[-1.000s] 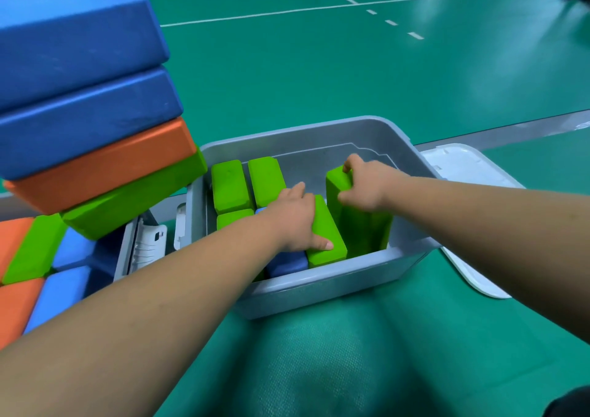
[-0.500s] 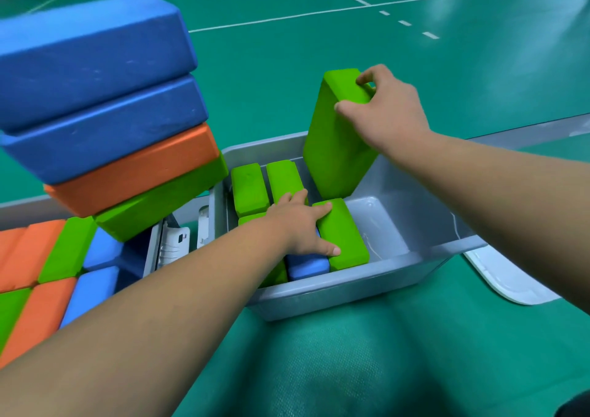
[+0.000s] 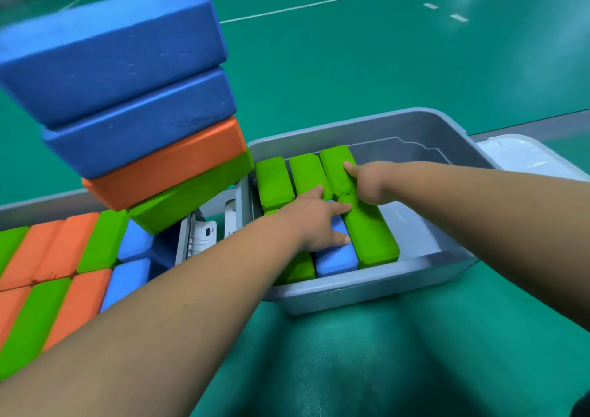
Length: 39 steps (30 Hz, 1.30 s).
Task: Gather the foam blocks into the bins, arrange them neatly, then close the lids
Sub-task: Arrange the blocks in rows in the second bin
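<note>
A grey bin (image 3: 367, 292) sits in front of me on the green floor. Three green foam blocks stand side by side along its back-left; my right hand (image 3: 367, 183) grips the rightmost one (image 3: 335, 161), thumb across its top. In the front row a long green block (image 3: 373, 241) lies beside a light blue block (image 3: 335, 260). My left hand (image 3: 316, 218) rests flat on that blue block with its fingers spread, holding nothing. The bin's right part shows bare bottom.
To the left, a second bin (image 3: 183, 241) is packed with orange, green and blue blocks (image 3: 48, 273). A tilted stack of two dark blue (image 3: 111, 49), one orange (image 3: 166, 164) and one green block (image 3: 188, 196) rises on it. A white lid (image 3: 523, 157) lies right of the grey bin.
My right hand lifted a green block out of the bin's right side and set it down in the back row beside the other two. My left hand stayed on the front blocks.
</note>
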{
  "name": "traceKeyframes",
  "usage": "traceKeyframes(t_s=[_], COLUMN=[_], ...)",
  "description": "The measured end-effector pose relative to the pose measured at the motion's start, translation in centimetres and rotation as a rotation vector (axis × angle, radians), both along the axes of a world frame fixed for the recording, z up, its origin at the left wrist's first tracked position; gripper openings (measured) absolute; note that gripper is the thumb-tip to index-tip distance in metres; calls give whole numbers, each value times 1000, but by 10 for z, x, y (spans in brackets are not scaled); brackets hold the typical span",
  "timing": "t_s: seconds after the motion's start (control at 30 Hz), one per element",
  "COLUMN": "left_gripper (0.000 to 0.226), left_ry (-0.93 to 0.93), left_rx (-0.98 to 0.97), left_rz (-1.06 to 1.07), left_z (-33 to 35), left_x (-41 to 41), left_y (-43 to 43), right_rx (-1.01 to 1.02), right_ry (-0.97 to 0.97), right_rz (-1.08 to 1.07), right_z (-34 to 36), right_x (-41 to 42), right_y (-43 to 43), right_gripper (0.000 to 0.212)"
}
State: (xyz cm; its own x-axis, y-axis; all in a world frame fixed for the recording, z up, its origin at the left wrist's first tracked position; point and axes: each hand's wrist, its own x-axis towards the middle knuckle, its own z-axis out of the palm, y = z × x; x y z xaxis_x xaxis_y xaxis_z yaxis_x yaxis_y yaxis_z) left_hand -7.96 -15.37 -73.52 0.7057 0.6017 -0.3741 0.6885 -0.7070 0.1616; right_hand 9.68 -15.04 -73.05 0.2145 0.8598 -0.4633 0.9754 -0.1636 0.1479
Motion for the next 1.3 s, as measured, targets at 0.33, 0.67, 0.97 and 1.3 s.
traceKeyframes(t_s=[0.33,0.67,0.97,1.3], left_gripper=[70,27,21,82], left_ry=[64,-90,-544,-293], left_rx=[-15,548,1127,937], left_rz=[-46,-59,131,440], left_z=[7,99,224,232], left_x=[-24,-66,-116,-180], left_y=[5,7,11,45], right_rx=[22,472,980,933], right_ry=[76,229,1038,648], right_rz=[-72,-72,-197,65], right_z=[7,55,167,208], right_x=[-5,-40,-124,-169], right_y=[6,33,50,43], right_gripper=[77,25,59,71])
